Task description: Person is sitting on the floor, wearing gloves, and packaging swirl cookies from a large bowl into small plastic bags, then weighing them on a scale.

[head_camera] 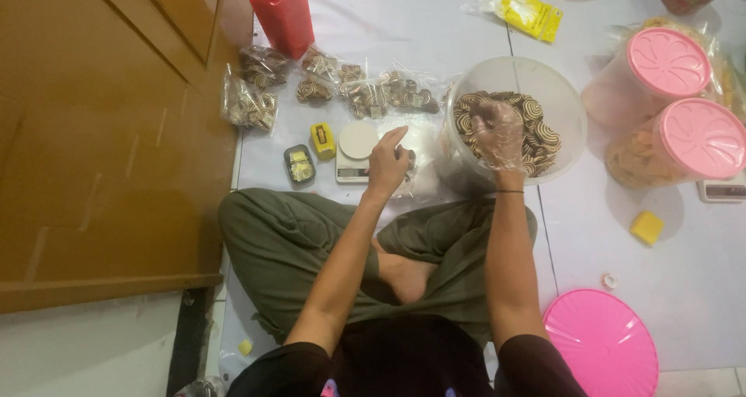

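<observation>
Two hands | right hand [497, 137] in tub [571, 106] | left hand [387, 162] holds bag [420, 144], mouth up

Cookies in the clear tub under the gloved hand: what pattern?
Brown-and-cream spiral swirls on the cookies; head view.

A thin, glossy clear plastic glove [497, 137] is worn on the right hand [499, 133], the tub [559, 94] is seen as smooth translucent plastic, the lid [602, 343] as matt pink plastic, and the door [109, 133] as smooth brown wood.
</observation>
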